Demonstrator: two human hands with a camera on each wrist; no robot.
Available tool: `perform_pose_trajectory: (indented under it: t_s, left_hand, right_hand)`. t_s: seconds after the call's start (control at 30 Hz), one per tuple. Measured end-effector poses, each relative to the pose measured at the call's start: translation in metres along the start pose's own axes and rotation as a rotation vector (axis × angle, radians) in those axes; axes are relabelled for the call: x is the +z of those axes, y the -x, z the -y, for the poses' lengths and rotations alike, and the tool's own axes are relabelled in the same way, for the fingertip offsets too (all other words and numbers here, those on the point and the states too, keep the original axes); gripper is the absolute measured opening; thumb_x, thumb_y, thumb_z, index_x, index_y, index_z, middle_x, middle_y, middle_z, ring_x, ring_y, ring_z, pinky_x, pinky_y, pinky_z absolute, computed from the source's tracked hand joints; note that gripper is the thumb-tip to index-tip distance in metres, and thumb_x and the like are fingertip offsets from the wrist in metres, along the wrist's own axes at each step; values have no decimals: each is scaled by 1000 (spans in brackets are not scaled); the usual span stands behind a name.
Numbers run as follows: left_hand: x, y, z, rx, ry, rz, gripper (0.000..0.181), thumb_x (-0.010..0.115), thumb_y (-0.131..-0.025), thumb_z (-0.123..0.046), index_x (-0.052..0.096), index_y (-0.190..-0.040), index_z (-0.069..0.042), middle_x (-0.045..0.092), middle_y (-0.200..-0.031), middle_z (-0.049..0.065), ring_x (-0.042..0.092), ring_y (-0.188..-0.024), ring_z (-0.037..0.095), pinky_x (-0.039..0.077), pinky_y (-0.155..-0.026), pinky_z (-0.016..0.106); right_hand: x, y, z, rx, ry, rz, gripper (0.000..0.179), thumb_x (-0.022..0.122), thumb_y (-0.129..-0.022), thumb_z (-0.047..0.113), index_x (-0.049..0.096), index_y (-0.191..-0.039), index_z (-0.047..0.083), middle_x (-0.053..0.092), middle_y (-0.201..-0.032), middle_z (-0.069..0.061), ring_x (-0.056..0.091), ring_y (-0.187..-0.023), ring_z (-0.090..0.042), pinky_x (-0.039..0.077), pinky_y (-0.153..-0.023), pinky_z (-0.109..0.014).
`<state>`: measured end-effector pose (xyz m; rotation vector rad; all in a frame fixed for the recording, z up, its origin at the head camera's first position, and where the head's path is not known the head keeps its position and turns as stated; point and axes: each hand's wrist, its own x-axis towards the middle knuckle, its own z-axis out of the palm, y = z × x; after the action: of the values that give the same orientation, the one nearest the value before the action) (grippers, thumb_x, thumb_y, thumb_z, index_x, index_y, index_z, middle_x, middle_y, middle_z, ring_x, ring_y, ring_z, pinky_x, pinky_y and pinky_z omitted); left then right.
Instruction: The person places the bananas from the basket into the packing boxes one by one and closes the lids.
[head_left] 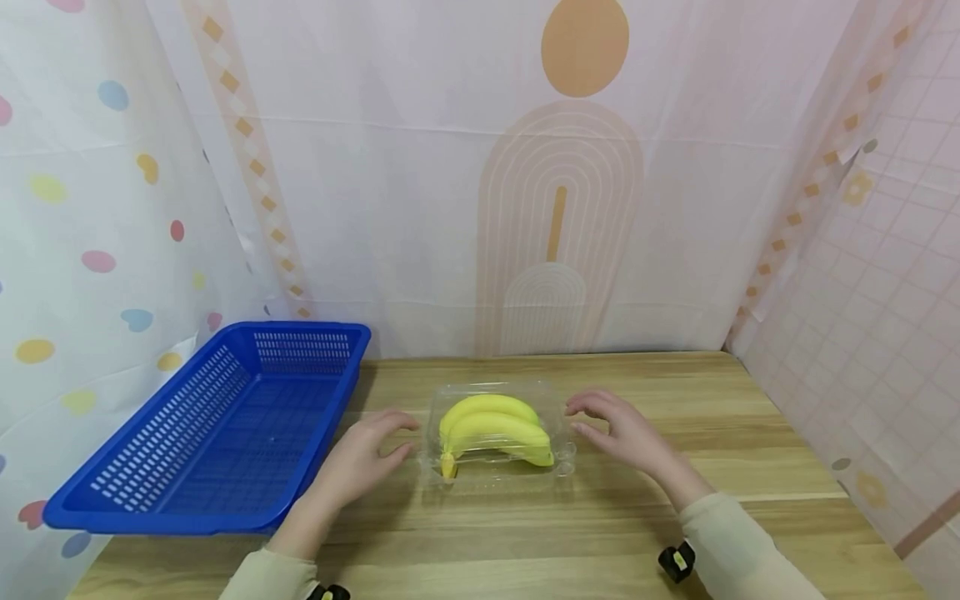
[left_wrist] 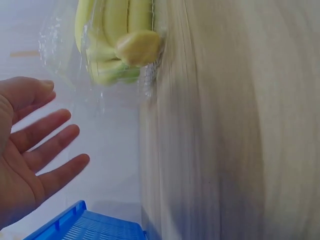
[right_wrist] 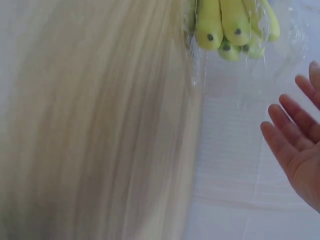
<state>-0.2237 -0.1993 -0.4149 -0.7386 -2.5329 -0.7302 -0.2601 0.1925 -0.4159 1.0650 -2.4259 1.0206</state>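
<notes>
A bunch of yellow bananas (head_left: 495,427) lies inside a clear plastic clamshell box (head_left: 495,483) at the middle of the table. In the head view my left hand (head_left: 365,454) hovers just left of the box, fingers spread and relaxed. My right hand (head_left: 618,425) is held off its right side, fingers loosely bent, holding nothing. The left wrist view has the stem end of the bananas (left_wrist: 137,48) through the plastic, with the left hand (left_wrist: 30,150) apart from it. From the right wrist the dark banana tips (right_wrist: 222,30) show, near the open right hand (right_wrist: 300,140).
A blue plastic basket (head_left: 345,392) with slotted sides stands on the left, close to my left forearm. The wooden table (head_left: 480,550) ends at a patterned curtain (head_left: 420,208) behind, with more curtains on both sides. Small black devices sit at both wrists.
</notes>
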Motion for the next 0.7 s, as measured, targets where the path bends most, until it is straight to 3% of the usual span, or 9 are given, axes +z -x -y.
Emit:
perform_pose_trajectory:
  t_s: [0.27,0.47,0.6,0.7]
  left_hand:
    - [1,8,-9,-201,228,25,31,74,-88,-7,67,-117,1,69,-112,15,67,-99,32,58,-80,42]
    - [4,12,-13,-371,347,34,35,72,-92,-15,65,-121,1,69,-112,13,67,-98,25,56,-83,37]
    - [7,13,-16,-508,526,42,41,71,-93,-13,60,-126,8,67,-113,17,66,-100,28,58,-78,33]
    - [10,14,-17,-607,747,47,49,68,-94,-9,50,-132,15,62,-119,26,64,-105,34,59,-77,39]
  right_hand:
    - [5,10,10,206,-152,-22,22,67,-93,5,65,-113,-4,66,-111,-15,65,-100,-32,55,-87,-44]
    - [7,16,17,311,-180,-14,27,67,-94,7,63,-118,-6,66,-113,-17,66,-101,-30,56,-86,-36]
    - [8,17,20,396,-206,-24,29,68,-94,9,62,-119,-6,68,-109,-13,65,-97,-24,55,-85,-32]
    - [10,18,22,439,-346,-14,36,65,-95,6,56,-124,-13,66,-109,-19,65,-97,-28,57,-82,-36]
